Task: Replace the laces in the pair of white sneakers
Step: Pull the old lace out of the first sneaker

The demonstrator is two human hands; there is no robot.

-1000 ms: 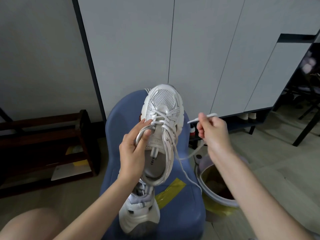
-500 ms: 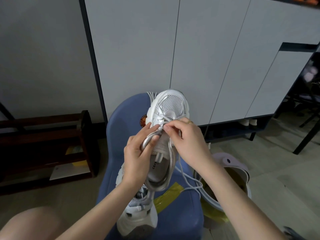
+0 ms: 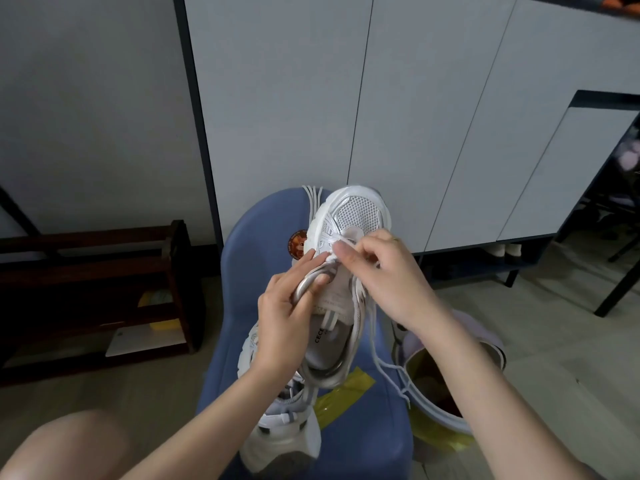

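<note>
R hand (image 3: 384, 282) now back at the shoe, fingers curled, thumb and forefinger pinching the white lace (image 3: 333, 255) right at the eyelet rows nr the toe end; a sec ago that hand was out to the side w/ the lace tip held up clear of the shoe, so the tip has been brought in — looks like it's being fed into or pulled thru an eyelet, can't see the tip itself under the fingers. Judgement: lacing of this shoe is mid-way, lower rows crossed, upper ones nr the collar not done. L hand (image 3: 291, 306) grips the held sneaker (image 3: 349, 237) by the collar edge, thumb inside the opening, fingers wrapped outside, forefinger tip reaching up to touch the lace beside the R thumb; much the same hold as before. Shoe is up in the air, toe pointing away, insole facing the camera. Slack lace (image 3: 384, 368) trails down off the R side toward a lined bin (image 3: 446, 424). Second sneaker (image 3: 280, 438) lies below on the blue chair (image 3: 242, 289), partly under the L forearm, a bundle of spare laces (image 3: 313, 199) draped over the chair back. Dark wood rack (image 3: 104, 271) off to the L, grey cabinet doors behind.
</note>
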